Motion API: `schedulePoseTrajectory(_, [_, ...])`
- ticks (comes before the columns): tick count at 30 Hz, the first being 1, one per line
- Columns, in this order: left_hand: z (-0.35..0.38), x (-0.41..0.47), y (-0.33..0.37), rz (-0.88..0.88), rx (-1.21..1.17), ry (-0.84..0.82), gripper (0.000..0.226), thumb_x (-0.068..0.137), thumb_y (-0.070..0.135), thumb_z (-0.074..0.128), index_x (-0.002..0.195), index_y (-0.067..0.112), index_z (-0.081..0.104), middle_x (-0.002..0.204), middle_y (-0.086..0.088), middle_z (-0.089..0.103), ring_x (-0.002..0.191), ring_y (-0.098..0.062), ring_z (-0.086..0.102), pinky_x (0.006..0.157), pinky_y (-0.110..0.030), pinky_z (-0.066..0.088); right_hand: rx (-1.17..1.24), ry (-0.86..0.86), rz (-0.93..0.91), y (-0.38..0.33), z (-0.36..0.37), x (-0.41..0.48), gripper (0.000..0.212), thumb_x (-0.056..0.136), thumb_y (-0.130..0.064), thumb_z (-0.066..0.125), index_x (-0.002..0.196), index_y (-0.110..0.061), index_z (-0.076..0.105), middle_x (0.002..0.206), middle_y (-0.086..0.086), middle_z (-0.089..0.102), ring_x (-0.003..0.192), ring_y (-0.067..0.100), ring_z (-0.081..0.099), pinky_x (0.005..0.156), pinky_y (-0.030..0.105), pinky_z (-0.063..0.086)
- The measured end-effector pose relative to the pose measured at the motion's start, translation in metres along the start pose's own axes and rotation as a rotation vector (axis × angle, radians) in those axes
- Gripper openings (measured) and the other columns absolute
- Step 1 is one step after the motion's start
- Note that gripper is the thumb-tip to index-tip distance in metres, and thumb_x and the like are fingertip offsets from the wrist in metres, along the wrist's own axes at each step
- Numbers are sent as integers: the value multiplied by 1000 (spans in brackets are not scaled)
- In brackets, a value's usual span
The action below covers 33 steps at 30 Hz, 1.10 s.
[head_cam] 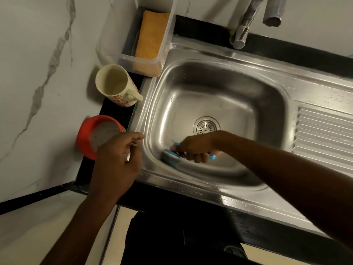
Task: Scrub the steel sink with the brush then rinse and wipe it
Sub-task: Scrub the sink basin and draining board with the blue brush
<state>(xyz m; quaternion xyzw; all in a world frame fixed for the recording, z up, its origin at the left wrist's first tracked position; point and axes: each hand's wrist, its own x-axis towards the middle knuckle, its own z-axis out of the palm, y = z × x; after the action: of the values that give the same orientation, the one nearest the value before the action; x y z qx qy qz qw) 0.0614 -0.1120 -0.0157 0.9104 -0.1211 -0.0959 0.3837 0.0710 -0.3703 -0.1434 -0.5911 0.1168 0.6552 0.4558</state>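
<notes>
The right hand (194,148) is clenched around the handle of the blue scrub brush (171,155), whose bristle head presses the front-left wall of the steel sink (219,54) basin, near the drain strainer (205,127). The left hand (118,159) hangs over the sink's left rim, fingers loosely curled and grasping nothing, beside a red bowl (86,138).

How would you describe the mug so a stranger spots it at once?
Find the steel sink, then the black counter strip along its left edge. There, between a clear tub holding an orange cloth and a red bowl, stands the mug: cream, red flower print, handle toward the sink.
</notes>
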Motion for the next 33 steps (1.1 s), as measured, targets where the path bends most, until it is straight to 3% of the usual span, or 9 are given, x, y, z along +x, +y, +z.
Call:
schedulePoseTrajectory(3, [1, 2, 3, 0, -8, -10, 25, 98, 6, 61, 116, 16, 73, 108, 11, 72, 102, 2, 66, 86, -7, 47, -17, 10, 36, -10, -3, 22, 44, 106, -57, 47, 86, -19, 50, 62, -4, 36, 47, 10, 27, 39, 20, 22])
schedulePoseTrajectory(6, [0, 5, 3, 17, -4, -20, 23, 99, 9, 59, 116, 17, 73, 108, 11, 72, 103, -1, 66, 85, -14, 51, -8, 28, 161, 33, -10, 19, 43, 106, -57, 45, 89, -17, 52, 63, -3, 32, 48, 10, 25, 38, 21, 22])
schedulePoseTrajectory(9, [1, 7, 1, 30, 6, -32, 26, 97, 15, 56, 116, 16, 73, 107, 11, 72, 102, -2, 66, 86, -10, 48, 11, 2, 207, 66, -12, -13, 43, 105, -59, 44, 87, -21, 49, 64, -4, 29, 51, 11, 20, 40, 22, 18])
schedulePoseTrajectory(13, [5, 9, -1, 35, 8, -66, 25, 96, 3, 62, 115, 15, 73, 104, 8, 73, 98, -4, 67, 85, -7, 46, 55, 0, 43, 36, 5, -39, 41, 105, -58, 46, 85, -22, 49, 62, -5, 34, 49, 11, 23, 41, 21, 16])
schedulePoseTrajectory(17, [8, 14, 6, 59, 8, -91, 23, 98, 7, 59, 115, 14, 73, 103, 7, 73, 98, -6, 68, 85, -14, 51, 24, 52, -59, -3, 10, -6, 41, 105, -57, 47, 89, -19, 50, 63, -3, 37, 49, 12, 28, 42, 22, 22])
schedulePoseTrajectory(21, [6, 17, 10, 82, 2, -86, 25, 94, 12, 58, 114, 14, 74, 103, 9, 73, 98, -5, 67, 83, -9, 49, -13, 104, 147, 45, -2, 10, 43, 106, -57, 46, 97, -15, 50, 62, -1, 35, 46, 13, 28, 41, 24, 23])
schedulePoseTrajectory(26, [1, 17, 7, 88, -24, -66, 24, 95, 9, 61, 114, 17, 73, 102, 12, 73, 97, -4, 68, 80, -9, 49, -39, 29, 311, 96, -19, -49, 47, 103, -63, 48, 83, -20, 51, 60, -5, 32, 45, 10, 23, 39, 22, 21])
schedulePoseTrajectory(31, [2, 14, 6, 83, -36, -76, 22, 97, 8, 62, 113, 17, 74, 100, 14, 72, 96, -3, 68, 81, -15, 51, -50, 60, 87, 29, 7, -41, 44, 106, -57, 45, 84, -20, 50, 60, -5, 36, 44, 9, 27, 39, 19, 20])
schedulePoseTrajectory(33, [3, 12, 6, 98, -8, -90, 25, 94, 3, 64, 113, 15, 74, 97, 13, 71, 92, 1, 65, 79, -9, 48, -17, 47, 35, 5, 9, -17, 42, 107, -55, 44, 89, -17, 51, 62, -4, 34, 47, 11, 25, 40, 20, 19])
